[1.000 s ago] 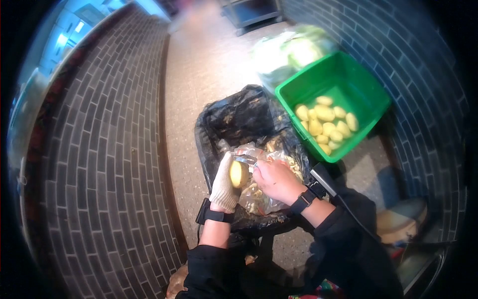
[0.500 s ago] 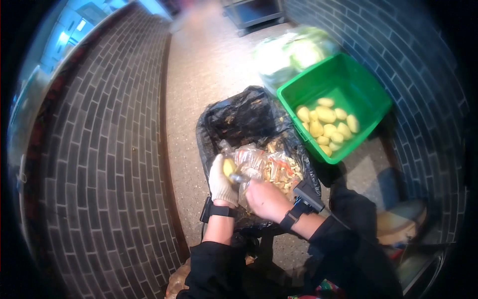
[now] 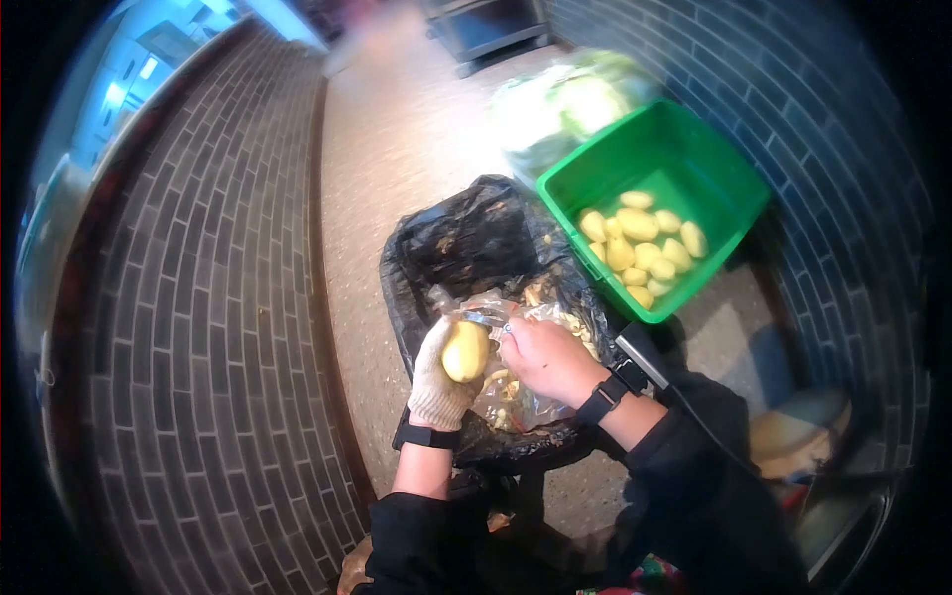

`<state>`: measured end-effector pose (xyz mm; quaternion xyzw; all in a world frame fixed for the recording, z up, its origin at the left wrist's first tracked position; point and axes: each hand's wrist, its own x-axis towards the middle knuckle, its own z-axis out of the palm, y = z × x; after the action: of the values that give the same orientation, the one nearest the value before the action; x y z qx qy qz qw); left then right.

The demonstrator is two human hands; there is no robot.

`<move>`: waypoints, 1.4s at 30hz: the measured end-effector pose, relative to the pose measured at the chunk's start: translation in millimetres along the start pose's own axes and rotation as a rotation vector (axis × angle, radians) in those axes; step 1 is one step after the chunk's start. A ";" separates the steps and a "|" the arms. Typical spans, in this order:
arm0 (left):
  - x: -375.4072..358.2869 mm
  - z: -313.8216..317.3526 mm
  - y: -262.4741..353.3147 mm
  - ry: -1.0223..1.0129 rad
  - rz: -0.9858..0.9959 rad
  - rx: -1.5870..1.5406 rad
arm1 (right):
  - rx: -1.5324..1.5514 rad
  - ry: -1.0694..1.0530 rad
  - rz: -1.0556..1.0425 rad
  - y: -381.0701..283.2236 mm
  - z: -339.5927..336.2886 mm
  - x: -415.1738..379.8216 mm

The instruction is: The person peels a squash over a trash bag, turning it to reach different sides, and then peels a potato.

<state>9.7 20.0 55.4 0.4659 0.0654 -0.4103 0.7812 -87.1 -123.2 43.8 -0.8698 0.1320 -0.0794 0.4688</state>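
Observation:
In a pale knit glove, my left hand (image 3: pixel 433 382) is closed around a peeled yellow potato (image 3: pixel 465 352). My bare right hand (image 3: pixel 545 357) grips a peeler (image 3: pixel 481 318), whose metal head is at the potato's upper end. Much of the peeler's handle is hidden by my fingers. Both hands are above a bin lined with a black plastic bag (image 3: pixel 421 253). Peelings (image 3: pixel 508 389) and crumpled clear plastic lie inside it.
To the right stands a green tub (image 3: pixel 714 159) with several peeled potatoes (image 3: pixel 638 224) in it. A clear bag of leafy vegetables (image 3: pixel 585 99) sits behind. Brick walls (image 3: pixel 208 327) flank both sides; a wheeled cart (image 3: pixel 488 30) is farther back.
The potato has turned in my left hand, so more of its peeled face shows. My right hand has moved up and slightly right, bringing the peeler to the potato's upper end.

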 end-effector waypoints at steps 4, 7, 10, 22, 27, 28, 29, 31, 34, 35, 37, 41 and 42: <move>17.4 -14.9 -9.4 0.176 0.129 -0.162 | 0.040 -0.141 0.067 -15.5 13.9 -11.2; 21.4 -28.6 3.8 0.119 0.086 -0.250 | -0.055 -0.203 -0.128 -18.0 35.1 -30.5; 18.9 -15.3 6.0 0.204 0.179 -0.295 | 0.065 -0.248 0.016 -23.8 30.8 -31.5; 5.6 -4.8 -6.0 0.151 0.065 -0.098 | 0.002 0.063 -0.107 2.8 14.2 1.0; 16.7 -29.3 -5.1 0.113 0.165 -0.296 | 0.050 -0.094 -0.016 -14.9 37.7 -20.6; 14.3 -27.7 -5.7 0.135 0.185 -0.309 | 0.055 -0.082 -0.029 -14.1 39.7 -20.6; 12.9 -26.1 -6.2 0.153 0.207 -0.323 | 0.051 -0.081 -0.036 -14.7 41.1 -22.0; 16.6 -35.8 -13.8 0.152 0.236 -0.333 | 0.123 -0.080 -0.022 -16.9 41.6 -23.4; 22.0 -37.5 -17.3 0.280 0.243 -0.387 | 0.111 -0.187 -0.080 -15.1 50.1 -32.1; 21.7 -37.7 -15.2 0.300 0.263 -0.414 | 0.147 -0.267 -0.092 -10.5 58.9 -39.6; 20.5 -33.6 -9.4 0.265 0.263 -0.492 | 0.157 -0.161 -0.124 -11.8 66.9 -45.5; 21.0 -32.3 -0.5 0.100 0.257 -0.550 | 0.169 -0.274 -0.160 6.6 37.3 -21.7; 11.5 -24.7 3.3 0.086 0.270 -0.554 | 0.165 -0.370 0.060 5.3 23.5 -16.5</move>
<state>26.5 33.4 38.2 0.2567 0.1456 -0.2493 0.9224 -97.5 -102.4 26.2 -0.8239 0.0625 0.0850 0.5568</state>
